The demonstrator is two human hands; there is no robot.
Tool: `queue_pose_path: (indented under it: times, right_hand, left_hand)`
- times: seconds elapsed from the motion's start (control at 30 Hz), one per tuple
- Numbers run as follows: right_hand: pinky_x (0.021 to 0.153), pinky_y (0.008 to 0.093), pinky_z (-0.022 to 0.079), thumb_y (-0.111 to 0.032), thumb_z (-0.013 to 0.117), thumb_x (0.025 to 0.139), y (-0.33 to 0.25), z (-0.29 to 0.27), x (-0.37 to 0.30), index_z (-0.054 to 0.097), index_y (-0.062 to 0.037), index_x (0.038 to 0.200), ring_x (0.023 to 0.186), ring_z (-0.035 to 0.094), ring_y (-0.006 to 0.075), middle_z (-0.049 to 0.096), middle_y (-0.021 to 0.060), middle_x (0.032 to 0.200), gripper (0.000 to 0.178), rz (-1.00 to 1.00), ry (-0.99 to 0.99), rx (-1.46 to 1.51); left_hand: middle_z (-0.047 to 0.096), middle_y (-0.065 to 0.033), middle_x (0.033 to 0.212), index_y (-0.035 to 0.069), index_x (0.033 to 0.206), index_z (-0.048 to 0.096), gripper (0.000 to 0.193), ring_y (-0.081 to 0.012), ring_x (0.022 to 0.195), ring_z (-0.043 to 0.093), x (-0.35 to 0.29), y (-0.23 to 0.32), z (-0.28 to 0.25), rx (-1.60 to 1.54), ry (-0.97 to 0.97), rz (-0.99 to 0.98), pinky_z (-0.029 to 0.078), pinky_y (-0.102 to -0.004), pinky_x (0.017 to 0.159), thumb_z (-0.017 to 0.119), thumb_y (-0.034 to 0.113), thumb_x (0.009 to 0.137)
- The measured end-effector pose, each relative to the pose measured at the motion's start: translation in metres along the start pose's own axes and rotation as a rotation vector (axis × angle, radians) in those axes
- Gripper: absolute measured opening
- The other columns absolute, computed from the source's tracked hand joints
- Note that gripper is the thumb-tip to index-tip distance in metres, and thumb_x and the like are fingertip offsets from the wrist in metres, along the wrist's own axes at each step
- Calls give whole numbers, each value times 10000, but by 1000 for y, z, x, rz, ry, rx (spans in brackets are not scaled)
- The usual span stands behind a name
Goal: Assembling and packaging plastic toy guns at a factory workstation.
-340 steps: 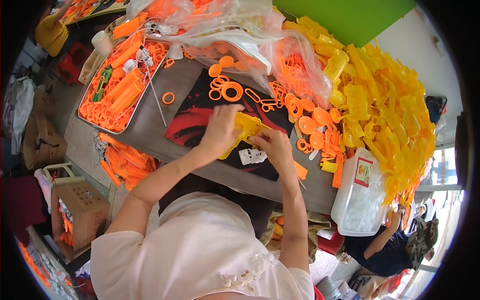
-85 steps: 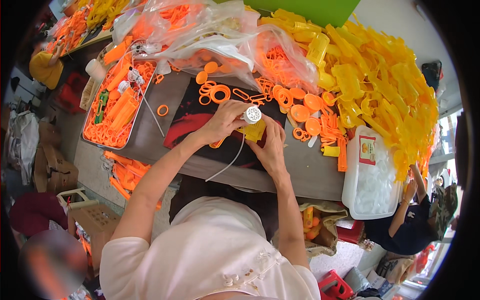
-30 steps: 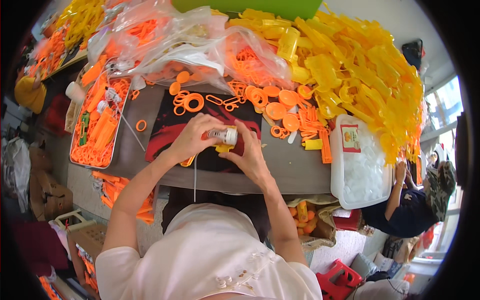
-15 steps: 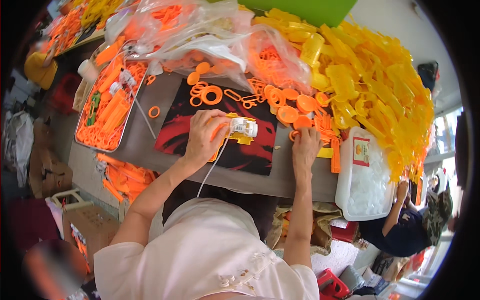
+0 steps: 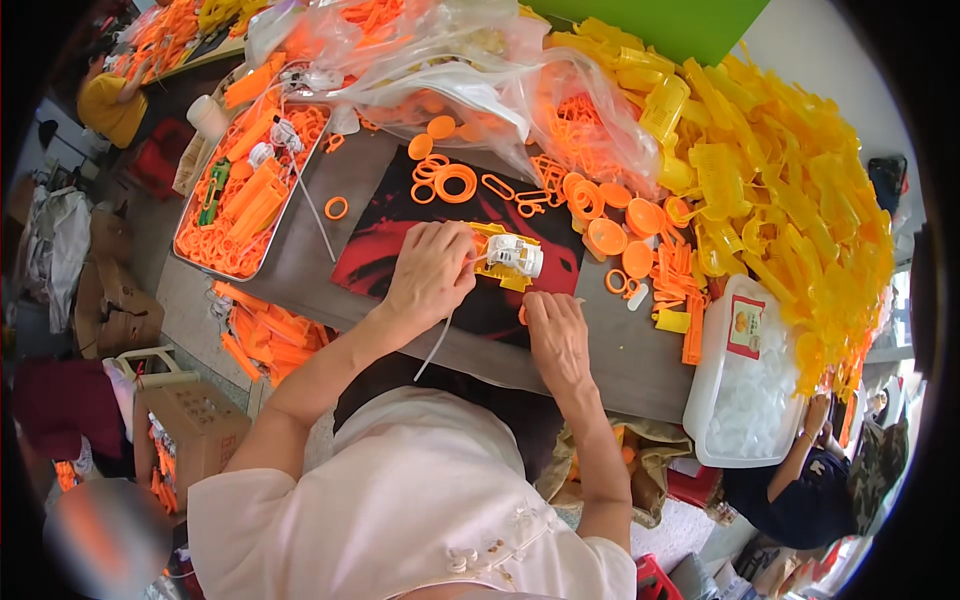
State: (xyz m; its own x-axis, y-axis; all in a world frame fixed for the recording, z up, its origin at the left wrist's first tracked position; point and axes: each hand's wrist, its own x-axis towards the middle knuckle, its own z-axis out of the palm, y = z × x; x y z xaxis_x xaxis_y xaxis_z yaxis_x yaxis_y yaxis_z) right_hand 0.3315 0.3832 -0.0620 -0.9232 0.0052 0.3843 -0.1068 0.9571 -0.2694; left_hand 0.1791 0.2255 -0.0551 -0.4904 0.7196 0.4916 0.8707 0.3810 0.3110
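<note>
Your left hand (image 5: 432,275) grips the yellow-and-white toy part (image 5: 508,257) on the dark mat (image 5: 395,240) — a white cord (image 5: 437,340) trails below it. Your right hand (image 5: 556,335) lies on the mat just beside — fingers curled, probably holding nothing.

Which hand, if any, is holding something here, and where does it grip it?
The left hand holds a yellow and white plastic part by its left end. The right hand rests on the dark mat, holding nothing visible.
</note>
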Motion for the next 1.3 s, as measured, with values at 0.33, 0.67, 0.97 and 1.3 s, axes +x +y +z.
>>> queue_pose_path:
  times: [0.33, 0.67, 0.97, 1.3]
  right_hand:
    - [907, 437, 449, -71, 715, 745, -33, -2, -12, 603, -22, 983, 952, 590, 277, 616, 91, 1059, 268, 86, 35, -143]
    - [885, 384, 408, -112, 760, 772, -49, 35, 20, 633, -90, 1070, 923, 600, 217, 679, 19, 1074, 324, 168, 351, 18]
    - [875, 384, 379, -135, 765, 768, -52, 47, 24, 695, -117, 1087, 1035, 543, 198, 641, -20, 1104, 327, 202, 328, -203]
    - [951, 437, 365, -59, 649, 715, -35, 28, 26, 672, -25, 1088, 1105, 524, 219, 585, 33, 1124, 375, -95, 152, -185]
  left_hand:
    - [529, -115, 1220, 67, 930, 535, 247, -303, 1168, 506, 3, -20, 6, -150, 57, 101, 404, -422, 984, 721, 85, 769]
    - [499, -188, 1316, 32, 989, 498, 203, -373, 1227, 482, -8, -14, 21, -357, 81, -35, 406, -436, 1036, 660, 63, 872]
    - [509, -161, 1228, 43, 979, 489, 262, -359, 1169, 497, -6, -15, 21, -301, 100, 24, 431, -438, 986, 699, 58, 823]
    - [471, -76, 940, 69, 872, 540, 305, -276, 875, 462, 8, -27, 21, -459, -1, -56, 426, -388, 811, 792, 175, 737]
